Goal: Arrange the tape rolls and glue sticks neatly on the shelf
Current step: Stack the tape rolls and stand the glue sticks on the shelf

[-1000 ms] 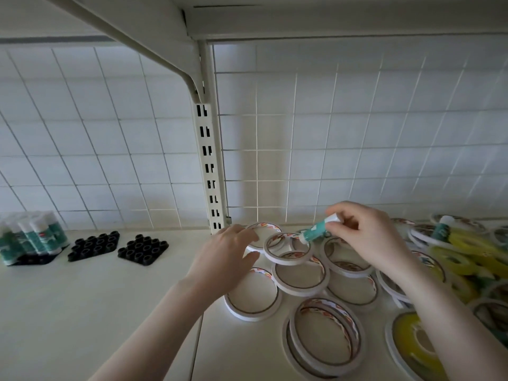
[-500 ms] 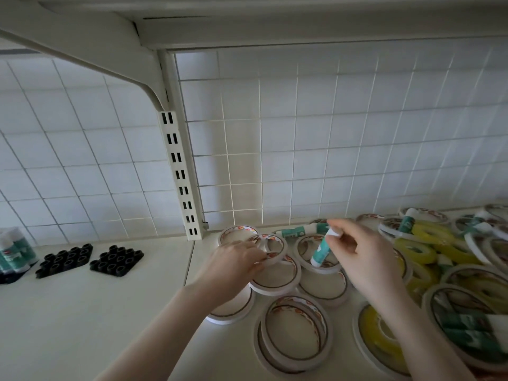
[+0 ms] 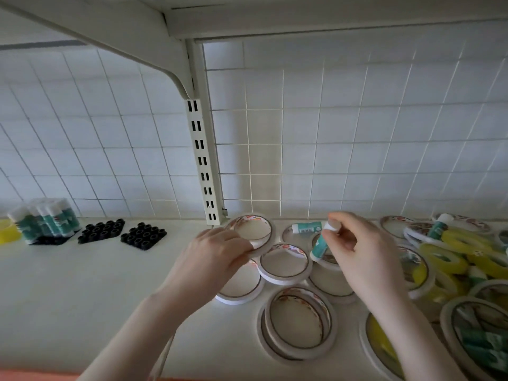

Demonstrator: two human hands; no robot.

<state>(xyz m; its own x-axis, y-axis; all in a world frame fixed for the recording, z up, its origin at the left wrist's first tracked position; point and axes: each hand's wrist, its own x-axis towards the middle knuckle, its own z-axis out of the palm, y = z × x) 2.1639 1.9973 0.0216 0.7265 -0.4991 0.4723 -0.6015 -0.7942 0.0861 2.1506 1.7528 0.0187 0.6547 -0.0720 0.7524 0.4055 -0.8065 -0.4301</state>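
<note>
The cream shelf carries upright glue sticks and two black holders at its back left, with tape rolls spread over its right half.

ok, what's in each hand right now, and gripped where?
Right hand pinches a glue stick by its white cap end, teal body hanging down. Left hand grips a white tape roll at its near rim.

Place: looked like a shop display | Evidence: slotted upright and bracket carried white shelf; wire grid back; many identical tape rolls right; packed glue sticks far left
</note>
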